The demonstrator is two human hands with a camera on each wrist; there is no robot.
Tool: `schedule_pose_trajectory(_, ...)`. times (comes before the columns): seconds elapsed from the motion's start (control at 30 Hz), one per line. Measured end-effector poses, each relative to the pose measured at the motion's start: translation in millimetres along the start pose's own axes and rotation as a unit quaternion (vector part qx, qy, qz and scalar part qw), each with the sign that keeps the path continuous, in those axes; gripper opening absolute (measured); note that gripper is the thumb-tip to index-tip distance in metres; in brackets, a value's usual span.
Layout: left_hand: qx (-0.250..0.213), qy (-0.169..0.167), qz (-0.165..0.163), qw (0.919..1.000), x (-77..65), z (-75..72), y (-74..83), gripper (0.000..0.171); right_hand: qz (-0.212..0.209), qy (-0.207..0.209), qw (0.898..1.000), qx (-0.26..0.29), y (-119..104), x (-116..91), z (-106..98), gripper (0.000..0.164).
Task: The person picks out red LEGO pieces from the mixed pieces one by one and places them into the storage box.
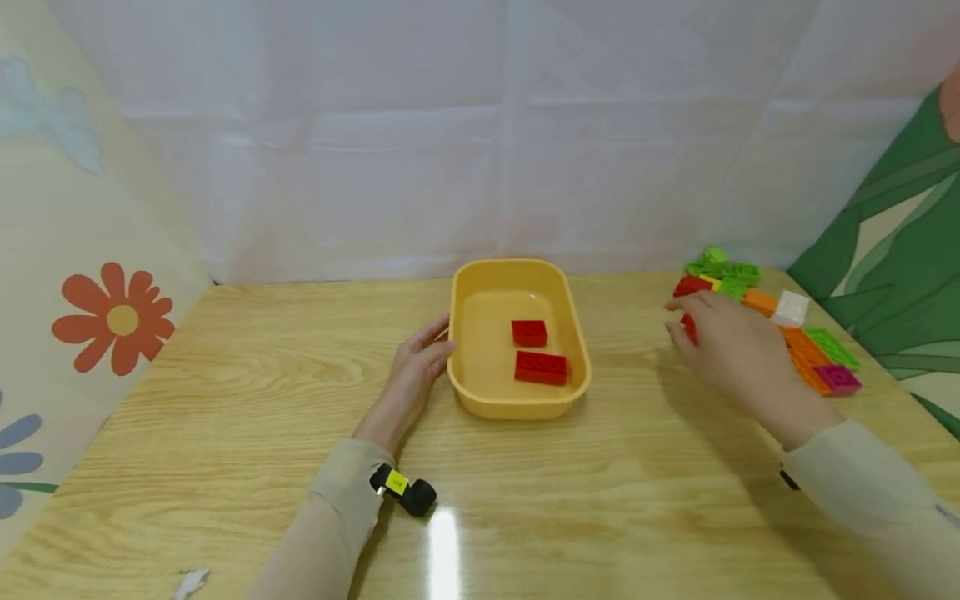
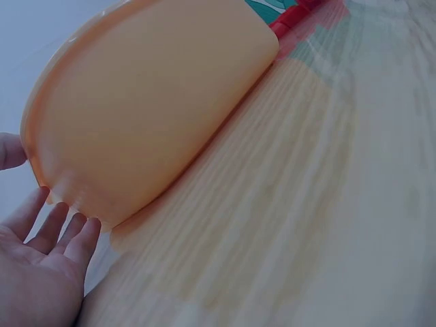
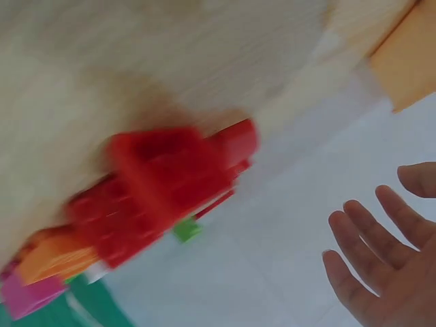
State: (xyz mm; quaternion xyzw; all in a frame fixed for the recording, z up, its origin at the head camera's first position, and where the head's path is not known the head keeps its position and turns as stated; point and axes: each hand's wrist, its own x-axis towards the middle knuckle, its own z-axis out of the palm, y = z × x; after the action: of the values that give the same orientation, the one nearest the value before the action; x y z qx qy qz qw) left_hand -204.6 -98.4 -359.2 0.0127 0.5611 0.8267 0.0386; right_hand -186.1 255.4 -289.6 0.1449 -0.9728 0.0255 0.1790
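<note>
A: Are the fingers holding anything?

B: Nothing in either hand, as far as I can see. The right hand (image 1: 731,346) has its fingers extended and apart. The left hand (image 1: 415,367) rests relaxed fingertips against the outer wall of a yellow-orange rounded plastic tray (image 1: 517,410), thumb up by the rim.

A: What is nearest the right fingers?

B: Red studded plastic blocks (image 3: 112,221), near the fingertips and partly hidden by them from the head. The right wrist view is blurred there, so I can't tell whether they are joined. Orange studded plastic blocks (image 1: 806,360) and a magenta studded plastic block (image 1: 837,380) lie off the little-finger side.

A: How would a red one handle?

B: Light and stiff, I'd judge, and hard to damage. The smooth sides could slip under a corner pinch, so grip across two opposite walls, thumb facing fingers, below the studs.

A: And the tray?

B: Probably light too, and apt to slide on the wood-grain worktop (image 1: 570,500) if nudged. The rim beside the left fingers makes a good hold. Two red blocks (image 1: 542,368) sit inside, beyond the left fingertips.
</note>
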Motion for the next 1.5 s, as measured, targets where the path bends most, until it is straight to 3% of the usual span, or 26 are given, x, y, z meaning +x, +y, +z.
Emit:
schedule_pose_trajectory(0.2,-0.009,-0.002,-0.015,0.9998,-0.7,-0.7,1.6,0.058,0.021,-0.008,1.000,0.007,27,-19,-1,0.033)
schedule_pose_trajectory(0.5,-0.009,-0.010,-0.015,0.9998,-2.3,1.4,0.2,0.058,0.012,-0.013,1.000,-0.016,48,-40,-2,0.035)
schedule_pose_trajectory(0.73,-0.010,-0.010,-0.009,0.9999,-1.5,3.1,-0.5,0.058,0.008,-0.032,0.999,-0.040,52,-50,3,0.037)
schedule_pose_trajectory(0.93,-0.002,-0.006,-0.002,1.0000,-2.9,6.2,0.0,0.058,-0.017,-0.010,0.998,-0.058,54,-57,7,0.035)
schedule_pose_trajectory(1.27,0.000,-0.024,-0.005,0.9997,-4.4,5.2,-1.7,0.058,-0.020,-0.025,0.999,-0.038,53,-59,16,0.035)
schedule_pose_trajectory(1.5,0.002,-0.026,-0.009,0.9996,-4.1,5.2,-3.0,0.058,-0.052,0.004,0.998,-0.018,56,-58,21,0.034)
